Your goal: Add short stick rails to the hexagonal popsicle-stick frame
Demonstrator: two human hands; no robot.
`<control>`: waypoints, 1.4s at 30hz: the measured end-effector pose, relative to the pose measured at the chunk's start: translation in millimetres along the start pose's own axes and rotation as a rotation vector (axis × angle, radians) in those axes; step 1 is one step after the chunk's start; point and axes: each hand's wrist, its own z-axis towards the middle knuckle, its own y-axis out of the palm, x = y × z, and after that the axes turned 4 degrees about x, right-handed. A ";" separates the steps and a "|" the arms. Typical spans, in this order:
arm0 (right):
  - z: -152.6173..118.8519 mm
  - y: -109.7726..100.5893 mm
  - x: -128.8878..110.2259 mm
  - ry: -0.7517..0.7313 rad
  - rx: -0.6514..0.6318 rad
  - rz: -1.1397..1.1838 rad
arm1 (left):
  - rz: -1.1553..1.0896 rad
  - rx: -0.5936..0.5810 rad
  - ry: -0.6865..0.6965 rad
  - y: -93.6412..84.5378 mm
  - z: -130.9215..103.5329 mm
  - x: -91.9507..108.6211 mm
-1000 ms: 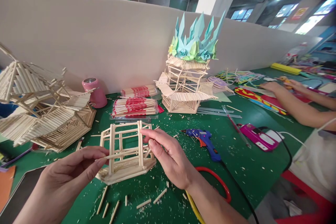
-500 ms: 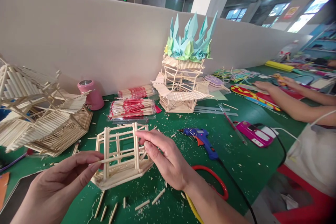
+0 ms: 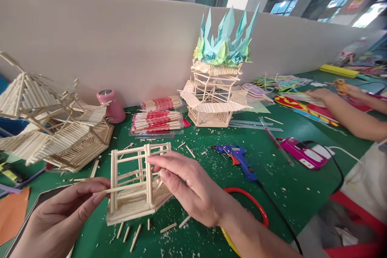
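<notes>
My left hand [image 3: 68, 211] pinches the left end of a thin wooden stick [image 3: 127, 188], which lies across the near side of an open stick frame [image 3: 149, 177]. The frame has upright posts, crossbars and a flat slatted base. My right hand [image 3: 193, 185] is at the frame's right side, thumb and forefinger closed at an upright post; its other fingers are partly hidden. Short cut sticks [image 3: 136, 238] lie in front of the frame. A blue glue gun [image 3: 237, 157] rests on the green table to the right.
A stick tower with a paper crown [image 3: 214, 96] stands behind, a larger stick model [image 3: 63, 129] at left. Nearby are packed sticks [image 3: 157, 121], a pink flask [image 3: 111, 107], red-handled pliers or cutters [image 3: 254, 201] and a magenta device [image 3: 304, 154]. Another person's arms [image 3: 347, 109] reach in at right.
The stick frame has turned, its near side now facing more leftward, and my right hand has moved with it. The whole view has shifted slightly, so background objects appear further right.
</notes>
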 end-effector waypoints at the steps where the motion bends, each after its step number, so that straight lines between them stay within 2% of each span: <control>1: 0.5 0.2 -0.9 -0.003 -0.002 -0.001 | -0.047 -0.041 -0.025 -2.5 0.5 -0.6; 4: 1.8 0.9 -2.8 -0.007 -0.009 0.002 | -0.106 -0.129 -0.076 -8.8 2.7 -3.3; 11: 2.7 1.6 -4.9 -0.008 -0.020 -0.017 | -0.104 -0.131 -0.084 -10.2 3.2 -7.9; 19: 1.8 1.3 -3.1 0.020 -0.038 0.003 | -0.149 -0.178 -0.131 -13.5 5.6 -25.3; 27: -0.7 0.4 1.6 0.039 -0.007 -0.018 | -0.150 -0.285 -0.087 -11.0 6.1 -5.4; 36: -1.4 2.3 5.6 0.062 0.027 -0.078 | -0.191 -0.272 -0.037 -3.0 -1.0 15.4; 42: -4.6 9.1 9.7 -0.008 0.134 -0.201 | -0.242 -0.268 0.008 1.3 -5.6 16.7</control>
